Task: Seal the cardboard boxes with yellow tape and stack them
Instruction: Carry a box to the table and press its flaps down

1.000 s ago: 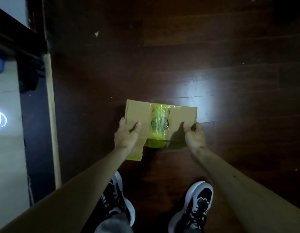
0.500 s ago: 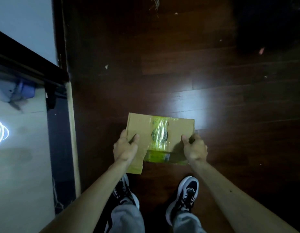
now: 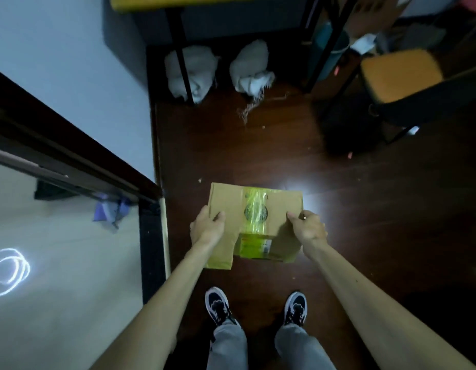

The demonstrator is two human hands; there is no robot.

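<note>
I hold a brown cardboard box (image 3: 281, 202) in the air above the dark wooden floor, in front of my feet. A strip of yellow tape (image 3: 254, 209) runs across the middle of its top and down the near side. My left hand (image 3: 206, 228) grips the box's left edge, thumb on top. My right hand (image 3: 307, 228) grips the right edge the same way. A loose flap hangs down at the near left corner.
A black-legged table (image 3: 182, 49) stands ahead with two white bundles (image 3: 251, 68) under it. A chair with an orange seat (image 3: 399, 73) is at the far right. A dark door frame (image 3: 71, 161) and a pale floor lie to the left.
The view has tilted up while I carry the box forward; the table, bundles and chair have come into sight. Both hands keep the same grip on the box.
</note>
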